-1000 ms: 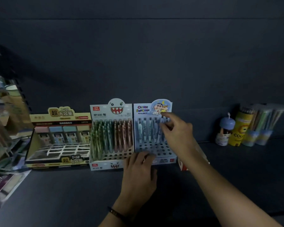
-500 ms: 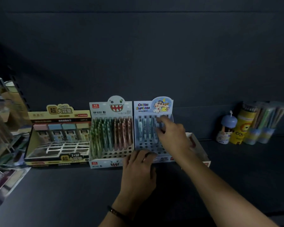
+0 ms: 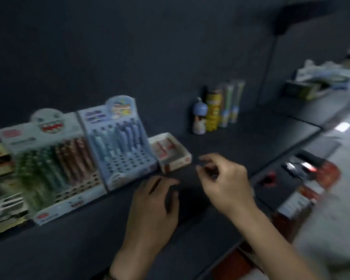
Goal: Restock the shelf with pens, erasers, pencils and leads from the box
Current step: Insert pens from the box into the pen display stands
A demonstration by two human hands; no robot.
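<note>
Resting flat on the shelf (image 3: 79, 235), the left hand (image 3: 152, 207) lies with fingers straight and spread, just in front of the blue pen stand (image 3: 129, 170). The right hand (image 3: 224, 184) hovers beside it, fingers loosely curled, with nothing seen in them. Stock: pens (image 3: 127, 134) fill the stand's back rows and the front holes are empty; a small white tray (image 3: 170, 152) sits just to its right; the supply box (image 3: 299, 178) lies low at the right, past the shelf edge, blurred. Likely hazard: a quick reach toward the box could sweep the wrist against the light tray or stand and tip the loosely seated pens.
</note>
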